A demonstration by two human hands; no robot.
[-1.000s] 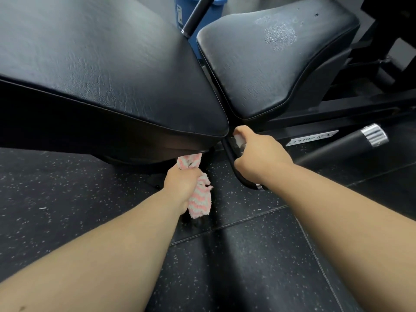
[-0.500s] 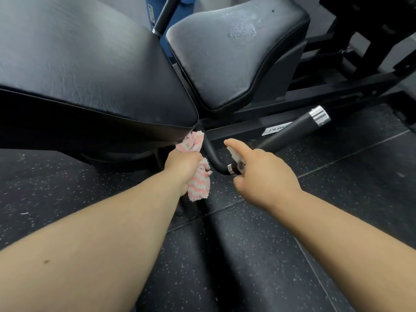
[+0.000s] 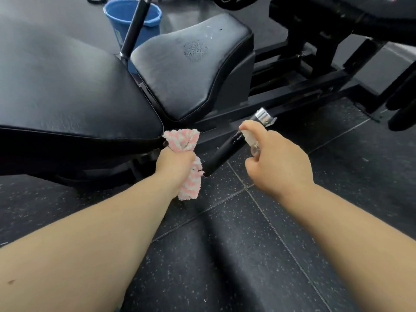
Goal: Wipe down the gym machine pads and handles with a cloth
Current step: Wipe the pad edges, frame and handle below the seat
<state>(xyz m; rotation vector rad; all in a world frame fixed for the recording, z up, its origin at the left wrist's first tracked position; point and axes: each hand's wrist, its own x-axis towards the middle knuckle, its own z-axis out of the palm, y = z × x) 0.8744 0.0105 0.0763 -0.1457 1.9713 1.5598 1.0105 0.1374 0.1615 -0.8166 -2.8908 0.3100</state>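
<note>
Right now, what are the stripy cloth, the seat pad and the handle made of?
The pink-and-white cloth looks like fluffy terry or microfibre: loopy pile. The seat pad seems black vinyl or leather: grainy sheen, stitched edge. The handle looks like matte black rubber or foam, with a shiny metal end cap.

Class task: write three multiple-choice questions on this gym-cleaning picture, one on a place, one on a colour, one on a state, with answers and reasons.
1. Where is the bucket?
A. behind the seat pad
B. on top of the seat pad
C. in the right hand

2. What colours is the cloth?
A. pink and white
B. green
C. black

3. The left hand is:
A. flat on the floor
B. gripping the cloth
C. lifting the bucket

Answers: 1A, it shows beyond the seat pad; 2A, its stripes show both colours; 3B, its fingers curl round the bunched cloth.
</note>
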